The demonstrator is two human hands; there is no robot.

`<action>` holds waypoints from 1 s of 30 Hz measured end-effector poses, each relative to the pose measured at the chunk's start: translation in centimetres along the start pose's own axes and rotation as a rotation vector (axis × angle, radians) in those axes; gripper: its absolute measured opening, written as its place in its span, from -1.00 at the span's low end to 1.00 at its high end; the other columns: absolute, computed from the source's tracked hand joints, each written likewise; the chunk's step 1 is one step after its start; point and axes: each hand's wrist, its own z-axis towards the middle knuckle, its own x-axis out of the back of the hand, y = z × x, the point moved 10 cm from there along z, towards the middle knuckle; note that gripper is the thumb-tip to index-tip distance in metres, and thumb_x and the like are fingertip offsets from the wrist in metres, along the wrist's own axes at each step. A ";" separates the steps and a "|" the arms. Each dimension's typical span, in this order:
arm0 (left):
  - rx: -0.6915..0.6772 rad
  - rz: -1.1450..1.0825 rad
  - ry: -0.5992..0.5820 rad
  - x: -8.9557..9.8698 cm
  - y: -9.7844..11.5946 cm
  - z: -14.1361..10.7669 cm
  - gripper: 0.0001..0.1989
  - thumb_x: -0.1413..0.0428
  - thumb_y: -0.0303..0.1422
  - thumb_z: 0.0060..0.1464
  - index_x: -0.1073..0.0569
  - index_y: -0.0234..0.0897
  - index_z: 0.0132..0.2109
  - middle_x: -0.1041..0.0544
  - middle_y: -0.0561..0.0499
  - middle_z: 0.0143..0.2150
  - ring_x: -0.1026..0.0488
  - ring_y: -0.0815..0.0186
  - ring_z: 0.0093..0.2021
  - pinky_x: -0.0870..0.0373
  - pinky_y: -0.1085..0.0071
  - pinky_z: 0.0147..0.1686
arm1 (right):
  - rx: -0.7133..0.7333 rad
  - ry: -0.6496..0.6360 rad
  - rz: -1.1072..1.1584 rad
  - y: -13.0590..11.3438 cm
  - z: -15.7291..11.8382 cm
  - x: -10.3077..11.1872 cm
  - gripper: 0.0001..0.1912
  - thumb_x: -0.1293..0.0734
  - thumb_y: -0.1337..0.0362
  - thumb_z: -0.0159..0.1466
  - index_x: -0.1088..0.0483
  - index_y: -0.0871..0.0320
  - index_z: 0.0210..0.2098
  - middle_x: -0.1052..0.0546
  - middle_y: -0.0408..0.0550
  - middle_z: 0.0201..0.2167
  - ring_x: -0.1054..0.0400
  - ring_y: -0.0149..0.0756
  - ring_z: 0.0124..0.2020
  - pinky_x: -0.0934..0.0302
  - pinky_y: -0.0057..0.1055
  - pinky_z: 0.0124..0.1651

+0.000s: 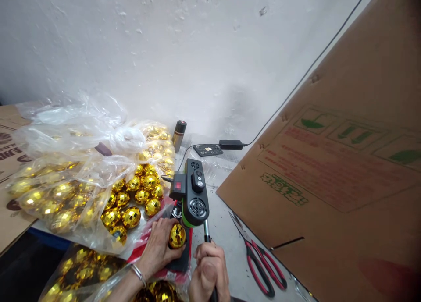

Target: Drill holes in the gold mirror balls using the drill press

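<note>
A gold faceted ball sits near the table's front edge, directly under the head of a small black press machine, pinched in the fingertips of the left hand, while the right hand is closed in a fist around the machine's lever. This looks like the pressing step, and it calls for keeping the ball centred and the holding fingers out from under the head. A clear bag of gold balls crowds the left side, red-handled scissors lie just right of the lever, and a tilted cardboard box hems in the right edge.

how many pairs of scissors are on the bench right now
1. The red-handled scissors lie on the bench right of the right hand, beside the cardboard box. More could be hidden under the bags.
</note>
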 end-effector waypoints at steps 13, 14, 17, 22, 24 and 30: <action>0.008 0.004 0.009 0.1 0.1 0.1 -0.51 -0.33 -0.31 -0.01 -0.52 -0.22 0.10 -0.61 -0.14 -0.03 -0.53 -0.09 -0.01 -0.44 0.00 0.02 | 0.015 -0.031 0.104 0.9 -0.2 -0.2 -0.65 -0.14 0.33 0.52 -0.24 0.11 -0.43 -0.29 -0.23 -0.47 -0.21 -0.45 -0.49 -0.16 -0.43 -0.39; 0.007 0.002 0.013 0.1 0.0 0.1 -0.50 -0.33 -0.30 -0.01 -0.52 -0.22 0.10 -0.61 -0.14 -0.03 -0.54 -0.09 -0.01 -0.45 0.00 0.02 | 0.013 -0.036 0.110 1.0 -0.3 -0.2 -0.66 -0.14 0.34 0.52 -0.24 0.11 -0.43 -0.29 -0.23 -0.47 -0.21 -0.45 -0.48 -0.16 -0.44 -0.40; 0.007 0.005 0.026 0.1 -0.2 0.1 -0.50 -0.34 -0.32 -0.02 -0.52 -0.22 0.10 -0.61 -0.13 -0.04 -0.54 -0.08 0.00 -0.45 0.01 0.01 | 0.013 -0.048 0.124 1.2 -0.5 -0.2 -0.66 -0.14 0.33 0.52 -0.24 0.10 -0.42 -0.30 -0.22 -0.46 -0.22 -0.44 -0.47 -0.18 -0.44 -0.39; 0.005 0.008 0.022 -0.2 -0.3 0.1 -0.49 -0.34 -0.32 -0.02 -0.51 -0.22 0.11 -0.62 -0.12 -0.02 -0.53 -0.08 0.02 -0.44 0.00 0.04 | -0.008 -0.070 0.126 1.6 -0.8 -0.2 -0.65 -0.12 0.31 0.54 -0.24 0.10 -0.41 -0.31 -0.21 -0.45 -0.25 -0.44 -0.45 -0.23 -0.43 -0.36; 0.008 0.006 0.022 -0.2 -0.4 0.1 -0.49 -0.34 -0.31 -0.03 -0.52 -0.23 0.10 -0.62 -0.12 -0.03 -0.53 -0.08 0.01 -0.44 0.00 0.04 | -0.018 -0.062 0.123 1.9 -1.0 -0.1 -0.64 -0.11 0.30 0.55 -0.23 0.10 -0.41 -0.29 -0.22 -0.46 -0.24 -0.44 -0.44 -0.23 -0.43 -0.35; 0.004 -0.007 0.034 -0.2 -0.4 0.0 -0.50 -0.33 -0.31 -0.01 -0.52 -0.23 0.11 -0.61 -0.13 -0.03 -0.52 -0.07 0.00 -0.43 0.00 0.04 | -0.032 -0.062 0.083 2.3 -2.0 -0.3 -0.61 -0.09 0.27 0.56 -0.21 0.09 -0.42 -0.30 -0.21 -0.46 -0.26 -0.41 -0.45 -0.25 -0.39 -0.31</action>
